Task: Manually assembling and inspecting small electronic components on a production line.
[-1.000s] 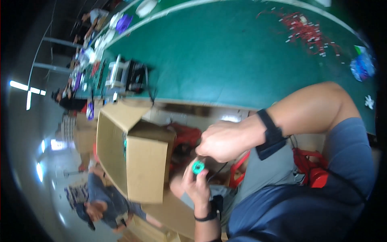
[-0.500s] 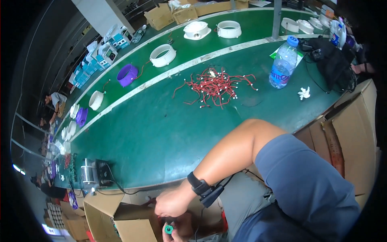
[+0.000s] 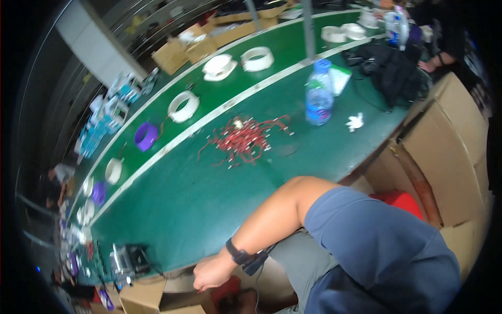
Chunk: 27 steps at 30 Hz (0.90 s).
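My right hand (image 3: 212,275) hangs low at the front edge of the green table (image 3: 198,204), fingers curled into a loose fist, and nothing shows in it. A black band sits on its wrist, and the bare forearm runs up to a blue sleeve. Just below and left of the hand is an open cardboard box (image 3: 151,297). My left hand is not visible; the space under the right hand is dark. A small metal machine (image 3: 125,259) stands on the table left of the hand.
A pile of red wires (image 3: 246,141), a water bottle (image 3: 318,99) and crumpled white paper (image 3: 355,121) lie mid-table. White rolls (image 3: 183,104) and a purple roll (image 3: 146,136) sit beyond a white strip. A black bag (image 3: 392,68) and large cardboard boxes (image 3: 449,141) are at the right.
The view has swung up from the box toward the table. My left hand with its small green part has dropped out of sight. My right hand stays low near the box.
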Each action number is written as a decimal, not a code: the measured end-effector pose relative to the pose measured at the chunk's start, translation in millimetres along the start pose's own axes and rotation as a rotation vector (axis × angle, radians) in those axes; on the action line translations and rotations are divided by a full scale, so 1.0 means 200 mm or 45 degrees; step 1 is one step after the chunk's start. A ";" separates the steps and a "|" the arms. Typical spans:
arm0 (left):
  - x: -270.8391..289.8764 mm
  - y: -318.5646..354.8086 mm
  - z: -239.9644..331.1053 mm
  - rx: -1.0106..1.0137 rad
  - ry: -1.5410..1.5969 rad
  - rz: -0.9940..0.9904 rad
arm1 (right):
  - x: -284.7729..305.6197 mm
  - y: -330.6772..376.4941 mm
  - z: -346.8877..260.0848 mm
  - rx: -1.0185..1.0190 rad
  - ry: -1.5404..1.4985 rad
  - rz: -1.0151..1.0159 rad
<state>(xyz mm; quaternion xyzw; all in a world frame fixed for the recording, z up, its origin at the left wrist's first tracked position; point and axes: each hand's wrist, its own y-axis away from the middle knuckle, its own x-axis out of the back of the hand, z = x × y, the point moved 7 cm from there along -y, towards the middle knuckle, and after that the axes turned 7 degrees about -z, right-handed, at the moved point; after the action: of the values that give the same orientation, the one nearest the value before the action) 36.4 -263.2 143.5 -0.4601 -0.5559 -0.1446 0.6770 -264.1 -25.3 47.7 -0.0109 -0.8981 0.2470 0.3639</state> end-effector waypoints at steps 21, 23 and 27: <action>-0.39 -0.33 0.07 0.564 0.599 -0.436 | 2.07 0.95 0.44 -1.677 1.016 0.358; -0.52 -0.33 0.02 0.548 0.812 -0.510 | 2.26 0.99 0.70 -1.736 1.115 0.295; -0.57 -0.38 0.11 0.451 0.748 -0.560 | 2.54 1.07 1.07 -1.741 1.166 0.440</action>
<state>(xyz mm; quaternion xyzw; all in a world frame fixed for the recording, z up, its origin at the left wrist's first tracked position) -70.4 -322.7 77.5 -0.1455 -0.4402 -0.3132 0.8288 -812.6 170.2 150.3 -0.4654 -0.5992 -0.3282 0.5627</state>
